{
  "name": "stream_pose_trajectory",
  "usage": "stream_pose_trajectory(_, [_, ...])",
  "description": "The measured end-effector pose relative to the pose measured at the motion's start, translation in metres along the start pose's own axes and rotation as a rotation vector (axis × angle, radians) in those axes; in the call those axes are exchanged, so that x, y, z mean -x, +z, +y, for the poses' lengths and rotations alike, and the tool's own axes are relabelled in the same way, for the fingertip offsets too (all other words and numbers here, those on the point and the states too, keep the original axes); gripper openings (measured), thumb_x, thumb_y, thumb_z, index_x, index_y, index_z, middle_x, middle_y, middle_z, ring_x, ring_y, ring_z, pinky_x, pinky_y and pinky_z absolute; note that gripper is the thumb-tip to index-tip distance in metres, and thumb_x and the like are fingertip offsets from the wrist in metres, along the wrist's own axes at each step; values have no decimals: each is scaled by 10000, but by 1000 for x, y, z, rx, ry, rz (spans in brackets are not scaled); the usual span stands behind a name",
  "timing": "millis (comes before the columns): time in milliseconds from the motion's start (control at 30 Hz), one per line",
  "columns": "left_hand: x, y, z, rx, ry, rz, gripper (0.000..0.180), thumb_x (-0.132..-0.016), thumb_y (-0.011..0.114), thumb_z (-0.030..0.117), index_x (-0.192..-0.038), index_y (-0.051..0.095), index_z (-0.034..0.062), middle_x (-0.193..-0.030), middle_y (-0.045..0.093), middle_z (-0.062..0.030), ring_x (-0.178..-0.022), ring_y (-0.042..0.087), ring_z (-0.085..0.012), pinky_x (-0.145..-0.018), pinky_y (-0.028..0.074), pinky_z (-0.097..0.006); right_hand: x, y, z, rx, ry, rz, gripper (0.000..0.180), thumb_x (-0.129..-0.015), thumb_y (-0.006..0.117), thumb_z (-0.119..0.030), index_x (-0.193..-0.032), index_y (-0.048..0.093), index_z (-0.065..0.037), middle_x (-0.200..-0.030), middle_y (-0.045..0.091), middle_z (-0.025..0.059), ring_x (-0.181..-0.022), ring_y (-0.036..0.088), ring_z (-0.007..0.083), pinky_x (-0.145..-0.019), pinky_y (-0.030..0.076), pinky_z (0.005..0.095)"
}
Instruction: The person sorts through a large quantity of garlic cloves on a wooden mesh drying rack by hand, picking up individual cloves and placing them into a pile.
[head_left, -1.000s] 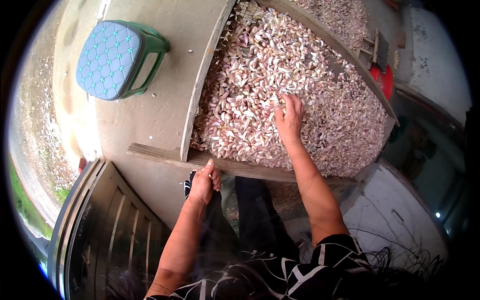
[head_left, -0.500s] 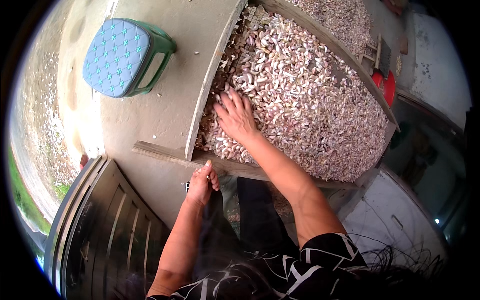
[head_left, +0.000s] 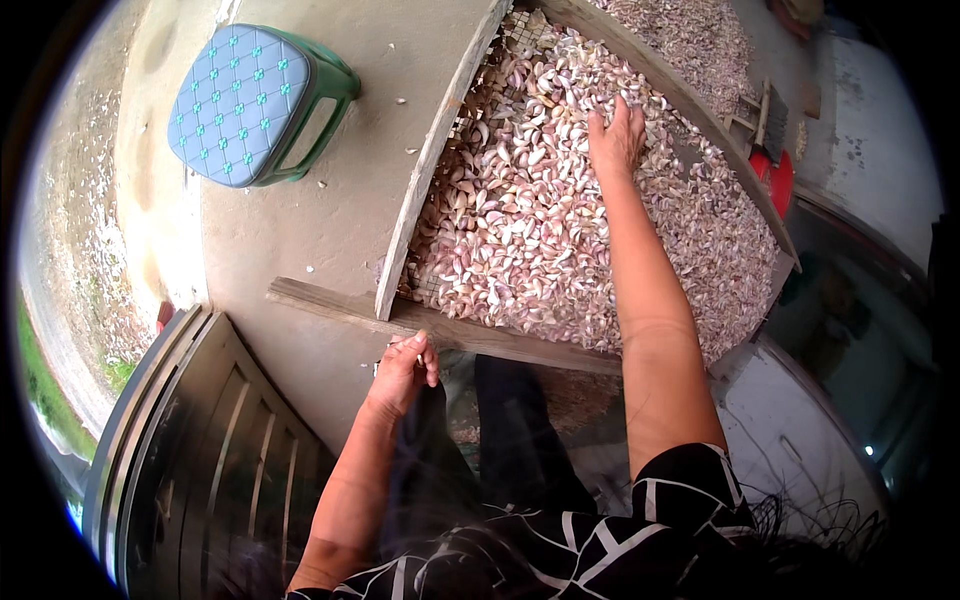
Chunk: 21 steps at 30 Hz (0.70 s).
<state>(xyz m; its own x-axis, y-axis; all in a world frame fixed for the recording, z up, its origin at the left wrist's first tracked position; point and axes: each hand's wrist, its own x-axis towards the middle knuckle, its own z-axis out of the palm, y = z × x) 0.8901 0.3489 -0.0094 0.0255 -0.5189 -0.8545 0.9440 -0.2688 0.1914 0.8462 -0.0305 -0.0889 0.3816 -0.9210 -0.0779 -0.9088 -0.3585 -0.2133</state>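
**Spreading garlic cloves across a wooden sieve**

Watching through the head camera from afar, I am seeing the right hand (head_left: 617, 135) reaching out flat over the garlic cloves (head_left: 545, 225), fingers together and pressing palm-down on the pile near the far rail — nothing is clamped. The cloves are lying heaped on the mesh inside the wooden sieve frame (head_left: 430, 170), seemingly so loose skins can be falling through. The left hand (head_left: 403, 368) is curling its fingers about the near plank (head_left: 480, 335), apparently steadying it. A green stool with a blue seat (head_left: 255, 90) is standing on the concrete, well apart.
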Motion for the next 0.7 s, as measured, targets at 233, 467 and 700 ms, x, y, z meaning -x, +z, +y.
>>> stream_pose_trajectory(233, [-2, 6, 8, 20, 17, 9, 315, -834, 468, 289, -619, 473, 59, -549, 488, -62, -455, 458, -149, -453, 381, -254, 77, 15, -51, 83, -308, -204, 401, -734, 551, -251, -1105, 444, -143, -1277, 270, 130, -1217, 174, 293, -980, 178, 432])
stream_pose_trajectory(467, [0, 3, 13, 32, -33, 23, 317, -838, 464, 280, -615, 483, 56, -568, 503, -57, -471, 464, -141, -468, 381, -246, 127, -25, -24, -70, -628, -362, 381, -719, 533, -55, -1085, 476, -142, -1262, 315, 162, -1167, 294, 297, -979, 249, 387])
stream_pose_trajectory(700, [-8, 0, 9, -30, -47, 20, 315, -838, 461, 284, -620, 493, 58, -576, 510, -47, -476, 465, -136, -472, 373, -242, -34, 4, -43, -12, -18, -129, 533, -736, 539, -352, -1200, 370, -154, -1316, 211, 156, -1190, 221, 342, -964, 229, 447])
